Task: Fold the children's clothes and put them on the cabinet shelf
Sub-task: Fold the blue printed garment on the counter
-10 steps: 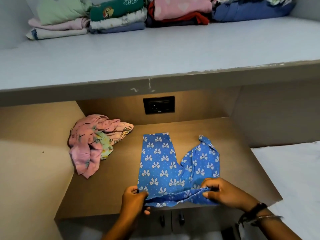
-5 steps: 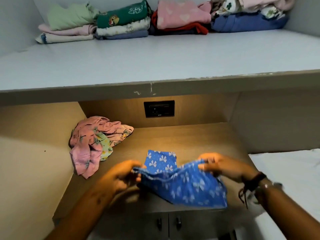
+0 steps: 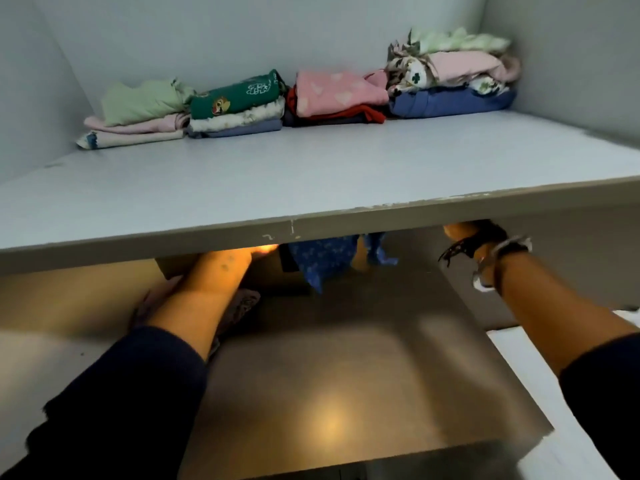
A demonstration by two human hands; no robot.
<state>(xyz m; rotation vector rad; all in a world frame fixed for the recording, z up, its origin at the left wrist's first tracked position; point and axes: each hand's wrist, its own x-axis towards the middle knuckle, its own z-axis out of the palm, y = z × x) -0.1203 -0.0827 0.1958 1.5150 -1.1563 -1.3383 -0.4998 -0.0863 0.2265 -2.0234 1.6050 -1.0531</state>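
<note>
Head view: I am reaching both arms up under the shelf [image 3: 311,188] edge; my left hand [image 3: 221,268] and right hand [image 3: 464,233] are mostly hidden, grip unclear. Blue bow-print garment [image 3: 322,261] is hanging between them at twelve o'clock.

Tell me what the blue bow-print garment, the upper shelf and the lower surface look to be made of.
Blue garment: soft thin fabric, probably cotton knit; it hangs limp and creased with a printed pattern.
Upper shelf: matte pale grey laminate on board, likely; its front edge shows small chips.
Lower surface: wood-look laminate, semi-gloss; a soft round light reflection sits on it, grain too blurred to confirm.
</note>
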